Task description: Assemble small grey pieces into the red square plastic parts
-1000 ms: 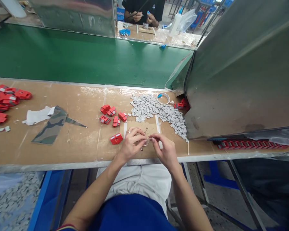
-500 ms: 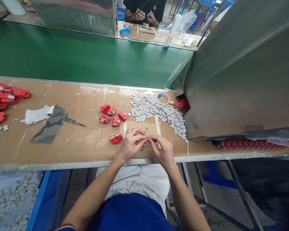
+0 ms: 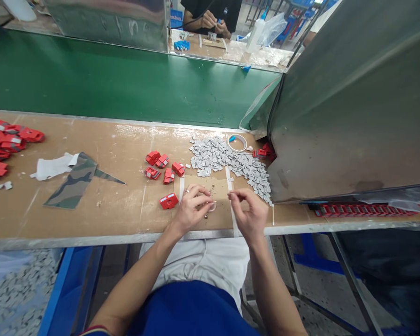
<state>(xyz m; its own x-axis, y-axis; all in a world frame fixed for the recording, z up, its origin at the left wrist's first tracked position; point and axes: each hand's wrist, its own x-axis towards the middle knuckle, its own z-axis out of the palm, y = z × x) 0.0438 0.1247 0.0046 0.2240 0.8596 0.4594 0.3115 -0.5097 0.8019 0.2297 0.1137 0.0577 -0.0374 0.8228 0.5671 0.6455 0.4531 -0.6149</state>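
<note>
My left hand is closed in a pinch above a cardboard pad. A tiny pale tip shows at its fingertips, too small to name. Just beside those fingertips sits a small clear round dish. Over the pad's right edge is my right hand, thumb and fingers pressed together; whatever they may hold is hidden. One red toy-like plastic part lies left of my left hand, with several more red parts behind it. Beyond the hands spreads a heap of small grey plastic pieces.
A tape roll rests by the heap, and a thin white stick lies at right. A metal housing bounds the right side. Camouflage cloth lies left. Past the green belt, another person's hands work.
My right hand has come away from my left fingertips and moved right. My left hand has stayed in place, still pinched. The red parts and grey heap have not moved.
</note>
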